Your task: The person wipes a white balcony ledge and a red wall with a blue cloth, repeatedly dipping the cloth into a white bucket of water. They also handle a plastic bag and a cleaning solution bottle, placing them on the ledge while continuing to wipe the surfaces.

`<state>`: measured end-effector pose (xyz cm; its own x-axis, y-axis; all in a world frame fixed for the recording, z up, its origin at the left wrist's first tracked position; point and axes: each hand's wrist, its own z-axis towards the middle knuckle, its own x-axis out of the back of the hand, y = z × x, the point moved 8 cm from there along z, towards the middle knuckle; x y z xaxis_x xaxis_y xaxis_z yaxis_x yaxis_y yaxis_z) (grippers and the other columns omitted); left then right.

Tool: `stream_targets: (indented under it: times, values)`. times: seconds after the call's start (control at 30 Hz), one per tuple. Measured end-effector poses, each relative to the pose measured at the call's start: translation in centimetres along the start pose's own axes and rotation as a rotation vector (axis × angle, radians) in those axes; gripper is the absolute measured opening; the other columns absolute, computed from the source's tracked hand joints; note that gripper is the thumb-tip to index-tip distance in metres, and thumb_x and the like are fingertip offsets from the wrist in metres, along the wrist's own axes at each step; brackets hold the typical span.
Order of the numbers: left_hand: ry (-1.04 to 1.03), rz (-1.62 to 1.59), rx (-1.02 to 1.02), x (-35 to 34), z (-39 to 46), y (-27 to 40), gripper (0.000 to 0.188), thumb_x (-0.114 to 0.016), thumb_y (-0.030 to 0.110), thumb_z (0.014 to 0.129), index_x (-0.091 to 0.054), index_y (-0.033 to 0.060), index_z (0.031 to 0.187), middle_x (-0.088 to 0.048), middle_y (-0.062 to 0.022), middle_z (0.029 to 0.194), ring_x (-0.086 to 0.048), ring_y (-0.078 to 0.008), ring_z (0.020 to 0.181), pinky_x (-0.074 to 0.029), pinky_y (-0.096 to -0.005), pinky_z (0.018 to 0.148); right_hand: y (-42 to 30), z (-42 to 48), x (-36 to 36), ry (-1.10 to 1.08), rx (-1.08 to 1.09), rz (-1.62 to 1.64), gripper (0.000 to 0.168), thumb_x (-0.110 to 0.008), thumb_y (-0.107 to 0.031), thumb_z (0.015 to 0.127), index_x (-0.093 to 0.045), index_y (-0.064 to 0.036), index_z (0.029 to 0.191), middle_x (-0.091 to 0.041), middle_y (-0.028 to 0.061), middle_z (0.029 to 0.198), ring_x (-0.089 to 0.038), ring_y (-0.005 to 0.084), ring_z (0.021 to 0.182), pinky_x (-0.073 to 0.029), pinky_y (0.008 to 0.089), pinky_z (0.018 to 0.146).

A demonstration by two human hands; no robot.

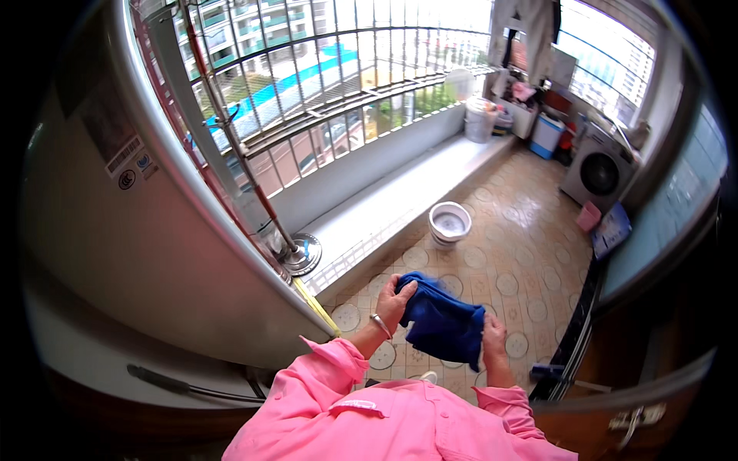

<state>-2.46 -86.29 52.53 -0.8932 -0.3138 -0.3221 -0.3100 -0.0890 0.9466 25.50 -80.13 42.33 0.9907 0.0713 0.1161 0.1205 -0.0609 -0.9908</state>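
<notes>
A blue cloth (443,324) is stretched between my two hands in front of my pink shirt, above the tiled floor. My left hand (395,299) grips its upper left corner, thumb on top; a silver bangle circles that wrist. At the cloth's right edge, my right hand (494,337) is closed on the fabric. The lower edge hangs loose, and part of the top edge is blurred. Beyond the cloth, a white bucket (450,223) stands on the floor beside the low ledge.
A low white ledge (398,184) runs beneath the barred window. A metal pole base (304,253) rests at its near end. Far right stand a washing machine (599,167), a pink bin (588,216) and a blue-and-white container (546,136). A large appliance-like panel (173,242) rises at left.
</notes>
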Motion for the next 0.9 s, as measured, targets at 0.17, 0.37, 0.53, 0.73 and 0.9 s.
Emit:
stream_targets:
  times: [0.17, 0.37, 0.53, 0.73, 0.9]
  values:
    - [-0.069, -0.483, -0.011, -5.8, 4.9, 4.7, 0.014, -0.051, 0.013, 0.091, -0.051, 0.0054, 0.103, -0.059, -0.0034, 0.095, -0.058, -0.0098, 0.084, -0.049, -0.0233, 0.074, 0.8, 6.7, -4.9, -0.181, -0.342, 0.254, 0.043, -0.046, -0.048, 0.089, -0.046, -0.02, 0.121, -0.051, -0.0013, 0.113, -0.046, 0.0143, 0.099, -0.038, 0.0421, 0.078]
    - [-0.21, -0.666, 0.008, -9.2, 10.5, 7.6, 0.028, -0.05, 0.016, 0.09, -0.046, 0.0045, 0.115, -0.057, -0.0078, 0.104, -0.059, -0.0138, 0.092, -0.05, -0.0268, 0.079, 2.2, 9.7, -16.6, -0.797, -0.689, 0.66, 0.067, -0.035, -0.063, 0.085, -0.026, -0.023, 0.139, -0.032, 0.0038, 0.14, -0.027, 0.0238, 0.129, -0.024, 0.0553, 0.101]
    - [-0.137, -0.715, 0.112, -4.7, 18.0, 4.2, 0.027, -0.051, 0.016, 0.089, -0.048, 0.0043, 0.114, -0.059, -0.0064, 0.101, -0.059, -0.0146, 0.091, -0.049, -0.0275, 0.082, -8.4, 14.2, -25.6, -1.046, -0.175, 0.659, 0.06, -0.039, -0.043, 0.09, -0.022, -0.009, 0.137, -0.029, 0.0072, 0.139, -0.027, 0.022, 0.129, -0.023, 0.0355, 0.107]
    - [0.172, -0.056, -0.044, 8.5, 26.7, 0.9, 0.032, -0.057, 0.02, 0.088, -0.05, 0.0028, 0.114, -0.058, -0.0045, 0.1, -0.055, -0.0111, 0.092, -0.045, -0.0271, 0.084, -13.0, 20.7, -35.9, -1.184, 0.11, 0.819, 0.04, -0.046, -0.026, 0.088, -0.035, -0.009, 0.122, -0.038, 0.0062, 0.125, -0.035, 0.0189, 0.118, -0.027, 0.032, 0.101]
    - [0.448, 1.075, -0.41, 14.6, 28.7, 8.0, 0.027, -0.061, 0.024, 0.083, -0.061, 0.0054, 0.103, -0.057, -0.0143, 0.105, -0.054, -0.0313, 0.098, -0.043, -0.0351, 0.087, -15.1, 26.4, -44.4, -1.152, 0.384, 0.479, 0.027, -0.052, -0.012, 0.084, -0.043, -0.009, 0.109, -0.044, 0.005, 0.109, -0.041, 0.017, 0.106, -0.032, 0.029, 0.094]
